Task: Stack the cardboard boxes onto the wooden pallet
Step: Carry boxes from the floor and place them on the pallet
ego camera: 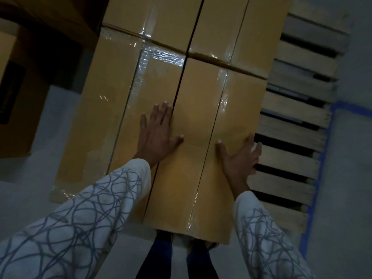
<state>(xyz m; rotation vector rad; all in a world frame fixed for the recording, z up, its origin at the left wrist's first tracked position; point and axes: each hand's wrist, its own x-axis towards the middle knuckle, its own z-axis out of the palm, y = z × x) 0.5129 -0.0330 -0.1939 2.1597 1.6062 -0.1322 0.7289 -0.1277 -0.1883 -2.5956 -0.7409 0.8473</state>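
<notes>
1. The near-right box (201,109) stands on the wooden pallet (291,127), its near end toward the pallet's near edge. Bare slats show along the pallet's right side.
2. Its long axis runs from the person away toward the pallet's far edge, leaning slightly right in the view. A clear tape seam (219,109) follows that axis down the middle of the top, and the slats lie across it.
3. The near-left box (120,117) sits parallel and close against its left side, with only a thin dark gap between them.
4. The far-left box (145,15) and far-right box (241,27) butt end to end with the near pair and point the same way.
5. The left hand (159,133) lies flat with straight, spread fingers over the gap. The palm and fingers press the near-left box's top and the thumb reaches onto the near-right box.
6. The right hand (239,158) grasps the near-right box at its right top edge, thumb on top and fingers bent over the side.
7. Both arms wear white patterned sleeves (80,218).
8. Blue tape (322,158) lines the floor (40,117) by the pallet's right edge, and darker boxes (18,97) stand to the left of the pallet.
</notes>
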